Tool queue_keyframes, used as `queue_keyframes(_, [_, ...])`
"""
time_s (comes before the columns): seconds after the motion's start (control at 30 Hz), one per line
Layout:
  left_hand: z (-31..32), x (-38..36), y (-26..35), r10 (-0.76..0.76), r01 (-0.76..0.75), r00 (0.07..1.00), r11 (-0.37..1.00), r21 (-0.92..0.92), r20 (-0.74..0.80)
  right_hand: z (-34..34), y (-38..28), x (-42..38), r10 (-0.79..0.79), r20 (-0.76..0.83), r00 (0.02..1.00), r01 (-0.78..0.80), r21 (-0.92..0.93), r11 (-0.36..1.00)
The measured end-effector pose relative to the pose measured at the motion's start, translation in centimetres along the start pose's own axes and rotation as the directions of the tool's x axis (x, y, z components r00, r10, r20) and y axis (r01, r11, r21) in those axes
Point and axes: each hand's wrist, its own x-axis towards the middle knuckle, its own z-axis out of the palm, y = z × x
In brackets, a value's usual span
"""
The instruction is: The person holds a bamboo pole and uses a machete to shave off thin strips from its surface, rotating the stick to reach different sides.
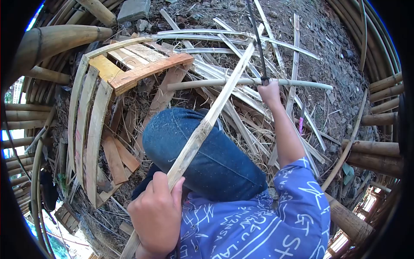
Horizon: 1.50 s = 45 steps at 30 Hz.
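Note:
Wrapped round the lower part of a long split bamboo strip (207, 123), my left hand (157, 211) is at the bottom left of centre. The strip runs up across my bent knee in dark blue trousers. Its far end lies near a long dark blade (260, 47). My right hand (269, 93) is closed on the blade's dark handle at the upper right. Behind that hand a pale round pole (302, 83) passes crosswise over other strips.
A wooden crate (151, 71) with orange-brown and pale slats stands at the upper left. Many split strips (237, 52) and shavings lie on the soil. Stacked bamboo poles (375, 149) line the right side; a grey block (133, 9) is at the top.

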Motion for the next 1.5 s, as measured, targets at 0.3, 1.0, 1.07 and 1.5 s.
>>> queue_keyframes(0.3, [0.1,0.5,-1.2,-0.049,0.053,0.999,0.979,-0.198,0.024,-0.1,-0.3,-4.2,0.005,-0.096,0.995,0.038,0.436,0.899])
queue_keyframes(1.0, [0.5,-8.0,-7.5,-0.03,0.026,0.998,0.997,-0.072,-0.057,-8.4,-12.7,-14.8,-0.493,0.249,0.834,0.531,-0.114,0.84])
queue_keyframes(1.07, [0.3,-8.3,-7.4,-0.028,0.025,0.999,0.995,-0.097,-0.026,-8.1,-13.0,-14.2,-0.484,0.286,0.827,0.537,-0.144,0.831])
queue_keyframes(1.5, [-0.3,-9.1,-7.6,-0.039,0.045,0.997,0.994,-0.104,0.059,-5.9,-11.4,-11.6,-0.6,0.148,0.786,0.618,-0.188,0.763])
